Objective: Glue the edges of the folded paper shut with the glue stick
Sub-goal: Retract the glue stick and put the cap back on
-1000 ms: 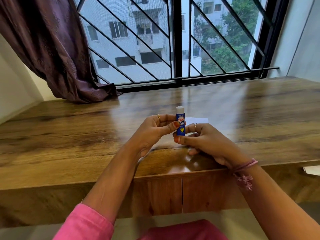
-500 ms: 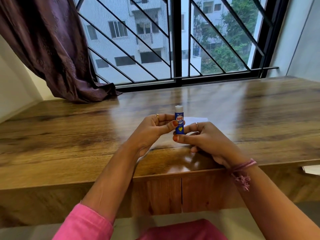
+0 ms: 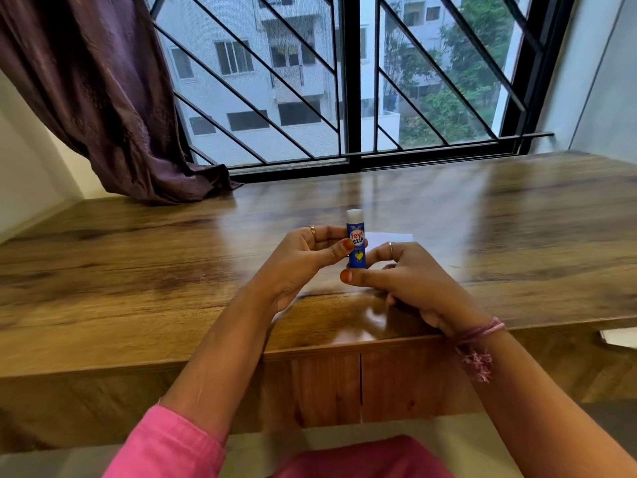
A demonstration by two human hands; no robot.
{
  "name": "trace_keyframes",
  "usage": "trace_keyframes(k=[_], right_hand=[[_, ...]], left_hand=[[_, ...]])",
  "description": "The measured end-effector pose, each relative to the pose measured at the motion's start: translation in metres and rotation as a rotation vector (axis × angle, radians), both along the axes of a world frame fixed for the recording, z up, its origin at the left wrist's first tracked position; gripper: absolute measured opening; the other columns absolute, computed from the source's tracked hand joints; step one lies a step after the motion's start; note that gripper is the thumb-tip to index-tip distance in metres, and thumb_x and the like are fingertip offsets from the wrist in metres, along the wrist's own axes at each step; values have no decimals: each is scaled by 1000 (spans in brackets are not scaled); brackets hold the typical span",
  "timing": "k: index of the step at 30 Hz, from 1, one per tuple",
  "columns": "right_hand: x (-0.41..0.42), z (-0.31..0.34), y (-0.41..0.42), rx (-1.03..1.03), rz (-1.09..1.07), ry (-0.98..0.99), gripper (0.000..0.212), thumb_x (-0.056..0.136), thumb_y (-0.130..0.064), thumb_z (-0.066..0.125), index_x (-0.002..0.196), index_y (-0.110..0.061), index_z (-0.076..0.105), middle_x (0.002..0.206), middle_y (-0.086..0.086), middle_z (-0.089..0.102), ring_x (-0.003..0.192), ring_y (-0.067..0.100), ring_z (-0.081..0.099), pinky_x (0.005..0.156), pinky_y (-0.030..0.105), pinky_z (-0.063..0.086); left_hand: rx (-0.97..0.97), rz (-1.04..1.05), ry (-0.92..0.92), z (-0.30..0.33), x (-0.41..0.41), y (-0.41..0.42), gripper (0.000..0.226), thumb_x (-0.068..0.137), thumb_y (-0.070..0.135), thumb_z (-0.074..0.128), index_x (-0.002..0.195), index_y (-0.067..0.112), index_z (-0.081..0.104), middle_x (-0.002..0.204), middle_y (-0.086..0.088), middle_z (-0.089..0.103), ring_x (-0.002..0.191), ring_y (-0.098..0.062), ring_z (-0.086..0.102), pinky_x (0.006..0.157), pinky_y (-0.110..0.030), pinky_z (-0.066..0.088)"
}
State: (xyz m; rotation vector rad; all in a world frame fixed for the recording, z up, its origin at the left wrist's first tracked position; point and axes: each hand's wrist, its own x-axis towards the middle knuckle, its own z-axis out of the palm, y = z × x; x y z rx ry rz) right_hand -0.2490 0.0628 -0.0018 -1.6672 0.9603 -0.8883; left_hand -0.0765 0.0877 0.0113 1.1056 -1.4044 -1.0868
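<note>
- The glue stick (image 3: pixel 356 244) stands upright between both hands, raised a little above the wooden desk (image 3: pixel 138 270) and close to its near edge; its blue label faces the camera and its white end points up.
- The left hand (image 3: pixel 296 262) pinches the stick at mid-height, thumb on the front of the label and fingers curled round behind it (a gold ring sits on one finger).
- The right hand (image 3: pixel 410 281) grips the bottom of the stick, the thumb lying across under the label and the other fingers bent behind; it also wears a ring, and a pink thread bracelet (image 3: pixel 477 334) circles the wrist.
- The folded paper (image 3: pixel 389 238) lies flat on the desk just behind the hands, mostly hidden by them; only a white strip shows past the right hand, and neither hand can be seen touching it.
- Whether the white end of the stick is a cap or bare glue cannot be told.
- A dark purple curtain (image 3: pixel 103 98) hangs at the left and pools on the back of the desk.
- A barred window (image 3: pixel 351 81) runs along the far side of the desk.
- A white sheet corner (image 3: pixel 618 338) pokes in at the right edge, below the desk top.
- Pink sleeve (image 3: pixel 165 446) shows on the left arm at the bottom of the view.
</note>
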Motion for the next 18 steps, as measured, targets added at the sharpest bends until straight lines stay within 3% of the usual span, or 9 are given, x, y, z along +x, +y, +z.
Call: trace_keyframes(k=[4, 7, 11, 14, 18], right_hand=[[4, -3, 0, -115, -124, 83, 35, 59, -41, 86, 70, -21, 59, 51, -5, 60, 40, 2, 50, 49, 23, 42], [5, -4, 2, -135, -102, 125, 40, 61, -45, 84, 78, -20, 57, 62, -2, 63, 53, 11, 55, 58, 30, 50], [0, 0, 3, 2, 55, 45, 33, 69, -37, 81, 93, -21, 65, 49, -7, 64, 41, 3, 55, 45, 15, 46], [-1, -1, 1, 20, 34, -17, 22, 69, -30, 81, 85, -20, 70, 48, -4, 62, 37, 4, 51, 42, 15, 44], [2, 0, 3, -6, -56, 7, 27, 63, -32, 85, 75, -20, 65, 42, -7, 60, 34, 3, 49, 38, 15, 42]], left_hand=[[-1, 9, 4, -1, -1, -1, 42, 75, 21, 66, 114, 4, 64, 113, -15, 70, 111, -22, 64, 103, -38, 44], [-4, 1, 5, 0, -1, 0, 39, 74, 23, 67, 110, 8, 66, 111, -12, 71, 110, -21, 65, 100, -34, 46], [-3, 8, 7, 0, 2, 0, 36, 75, 21, 66, 109, 9, 66, 110, -12, 71, 108, -20, 65, 97, -31, 47], [3, 4, -3, -1, 2, -1, 32, 79, 17, 66, 110, 9, 65, 111, -13, 71, 109, -21, 65, 99, -33, 46], [1, 5, -19, -2, 0, -1, 28, 83, 14, 65, 111, 9, 66, 110, -11, 72, 108, -19, 65, 98, -30, 47]])
